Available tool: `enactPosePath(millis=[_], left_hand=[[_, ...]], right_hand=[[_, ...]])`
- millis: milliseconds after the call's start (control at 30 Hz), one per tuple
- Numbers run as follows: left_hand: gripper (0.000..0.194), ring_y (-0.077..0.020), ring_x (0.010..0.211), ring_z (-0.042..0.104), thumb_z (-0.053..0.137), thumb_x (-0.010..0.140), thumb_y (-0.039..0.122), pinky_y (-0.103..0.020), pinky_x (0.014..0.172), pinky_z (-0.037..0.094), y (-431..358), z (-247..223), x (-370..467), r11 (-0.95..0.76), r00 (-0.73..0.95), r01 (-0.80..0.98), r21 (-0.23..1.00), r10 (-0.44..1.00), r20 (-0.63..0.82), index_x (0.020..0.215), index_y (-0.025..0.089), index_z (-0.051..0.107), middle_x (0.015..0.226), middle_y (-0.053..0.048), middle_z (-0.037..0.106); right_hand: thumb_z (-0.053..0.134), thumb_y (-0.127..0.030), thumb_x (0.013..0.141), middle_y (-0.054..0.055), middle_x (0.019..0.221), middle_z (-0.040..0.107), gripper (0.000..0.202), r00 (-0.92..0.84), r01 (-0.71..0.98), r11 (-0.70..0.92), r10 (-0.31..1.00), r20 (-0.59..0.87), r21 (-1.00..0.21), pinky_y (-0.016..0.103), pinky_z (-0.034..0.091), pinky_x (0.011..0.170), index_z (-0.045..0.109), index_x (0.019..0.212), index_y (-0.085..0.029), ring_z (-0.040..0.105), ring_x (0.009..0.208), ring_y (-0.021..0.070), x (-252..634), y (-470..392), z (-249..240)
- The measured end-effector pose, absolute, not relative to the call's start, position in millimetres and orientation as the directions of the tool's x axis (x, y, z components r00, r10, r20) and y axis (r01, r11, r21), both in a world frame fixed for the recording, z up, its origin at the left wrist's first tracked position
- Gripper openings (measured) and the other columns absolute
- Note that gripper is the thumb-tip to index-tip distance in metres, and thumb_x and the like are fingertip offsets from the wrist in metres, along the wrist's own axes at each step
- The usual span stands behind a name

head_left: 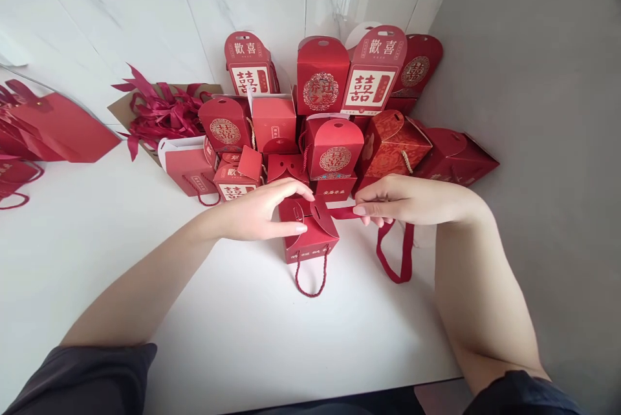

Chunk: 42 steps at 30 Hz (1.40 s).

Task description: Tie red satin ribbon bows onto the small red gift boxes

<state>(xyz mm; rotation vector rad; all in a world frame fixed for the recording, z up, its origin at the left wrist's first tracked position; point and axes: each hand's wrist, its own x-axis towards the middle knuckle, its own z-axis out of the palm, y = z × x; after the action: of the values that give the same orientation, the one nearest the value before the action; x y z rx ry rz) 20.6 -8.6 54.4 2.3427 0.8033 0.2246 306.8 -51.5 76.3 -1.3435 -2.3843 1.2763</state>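
Box [312, 248] sits beneath the fingertips of our left hand [252, 211], which arch over its flaps [322, 218]; we cannot tell whether they grasp it. The fingers of our right hand [412, 198] pinch the ribbon [345, 212], likely soft and slippery. We judge the card light, stiff and crushable: best grip, opposite walls below our left fingertips.
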Motion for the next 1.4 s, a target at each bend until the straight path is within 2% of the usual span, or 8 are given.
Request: enactPosePath(millis=[267, 433, 800, 967, 1067, 1233, 1333, 1400], left_hand=[[0.022, -0.0195, 0.103, 0.057, 0.05, 0.091, 0.033, -0.035, 0.089, 0.046, -3.9, 39.6, 32.5, -0.528, 0.688, 0.501, 0.686, 0.724, 0.054, 0.107, 0.021, 0.059, 0.113, -0.005, 0.061], [0.019, -0.0198, 0.097, 0.058, 0.054, 0.087, 0.029, -0.033, 0.078, 0.048, -2.3, 36.1, 35.1, -0.566, 0.668, 0.553, 0.611, 0.74, 0.081, 0.098, 0.021, 0.067, 0.112, -0.006, 0.058], [0.021, -0.023, 0.119, 0.054, 0.058, 0.087, 0.038, -0.042, 0.106, 0.037, -1.0, 24.2, 40.0, -0.517, 0.728, 0.465, 0.719, 0.685, 0.022, 0.092, 0.02, 0.068, 0.129, -0.006, 0.056], [0.019, -0.0214, 0.112, 0.057, 0.057, 0.088, 0.035, -0.039, 0.102, 0.038, -2.7, 34.2, 37.7, -0.504, 0.702, 0.453, 0.735, 0.71, 0.054, 0.082, 0.019, 0.067, 0.125, -0.005, 0.057], [0.021, -0.02, 0.106, 0.058, 0.056, 0.089, 0.036, -0.033, 0.091, 0.044, -2.9, 42.3, 33.5, -0.528, 0.693, 0.429, 0.733, 0.713, 0.109, 0.081, 0.019, 0.065, 0.12, -0.005, 0.059], [0.039, -0.0189, 0.086, 0.059, 0.063, 0.08, 0.056, -0.028, 0.067, 0.042, -15.3, 54.6, 28.5, -0.571, 0.607, 0.592, 0.568, 0.78, 0.151, 0.097, 0.021, 0.059, 0.102, -0.004, 0.059], [0.065, -0.018, 0.066, 0.056, 0.068, 0.068, 0.068, -0.027, 0.057, 0.035, -30.8, 59.7, 29.4, -0.525, 0.563, 0.744, 0.413, 0.825, 0.034, 0.113, 0.025, 0.049, 0.081, 0.001, 0.058], [0.064, -0.0181, 0.06, 0.054, 0.066, 0.072, 0.063, -0.027, 0.055, 0.033, -39.4, 60.8, 31.0, -0.532, 0.583, 0.763, 0.368, 0.812, -0.035, 0.12, 0.026, 0.045, 0.074, 0.003, 0.057]], right_hand=[[0.05, -0.056, 0.091, 0.001, 0.07, 0.06, 0.044, -0.651, 0.579, 0.197, 0.696, -0.304, -0.791, 0.027, 0.045, 0.061, 0.061, 0.075, -0.017, 0.055, 0.064, 0.0131, 298.3, -34.1, 59.8], [0.051, -0.059, 0.089, 0.001, 0.07, 0.06, 0.045, -0.64, 0.573, 0.163, 0.701, -0.314, -0.803, 0.028, 0.045, 0.061, 0.059, 0.073, -0.017, 0.054, 0.062, 0.0128, 295.7, -29.5, 53.4], [0.051, -0.057, 0.089, 0.003, 0.073, 0.062, 0.043, -0.635, 0.582, 0.17, 0.706, -0.314, -0.795, 0.029, 0.046, 0.063, 0.06, 0.077, -0.017, 0.057, 0.066, 0.0149, 288.0, -26.5, 43.2], [0.051, -0.048, 0.093, 0.005, 0.103, 0.066, 0.031, -0.561, 0.516, 0.345, 0.827, -0.005, -0.784, 0.035, 0.048, 0.085, 0.061, 0.104, -0.02, 0.061, 0.093, 0.0191, 275.4, -30.8, 41.5], [0.051, -0.041, 0.095, 0.007, 0.122, 0.06, 0.029, -0.575, 0.411, 0.504, 0.79, 0.213, -0.759, 0.038, 0.042, 0.101, 0.059, 0.114, -0.022, 0.056, 0.112, 0.0201, 264.7, -29.4, 36.9], [0.051, -0.041, 0.095, 0.008, 0.119, 0.061, 0.025, -0.629, 0.367, 0.505, 0.753, 0.191, -0.781, 0.037, 0.043, 0.099, 0.062, 0.09, -0.019, 0.058, 0.108, 0.0199, 257.4, -24.7, 29.8], [0.052, -0.039, 0.094, 0.008, 0.119, 0.061, 0.023, -0.604, 0.389, 0.474, 0.779, 0.17, -0.79, 0.038, 0.042, 0.1, 0.06, 0.087, -0.018, 0.058, 0.11, 0.0207, 257.9, -24.8, 29.6], [0.051, -0.039, 0.095, 0.008, 0.119, 0.061, 0.023, -0.616, 0.402, 0.464, 0.775, 0.141, -0.79, 0.037, 0.043, 0.097, 0.059, 0.087, -0.018, 0.058, 0.106, 0.0201, 258.7, -26.3, 31.6]])
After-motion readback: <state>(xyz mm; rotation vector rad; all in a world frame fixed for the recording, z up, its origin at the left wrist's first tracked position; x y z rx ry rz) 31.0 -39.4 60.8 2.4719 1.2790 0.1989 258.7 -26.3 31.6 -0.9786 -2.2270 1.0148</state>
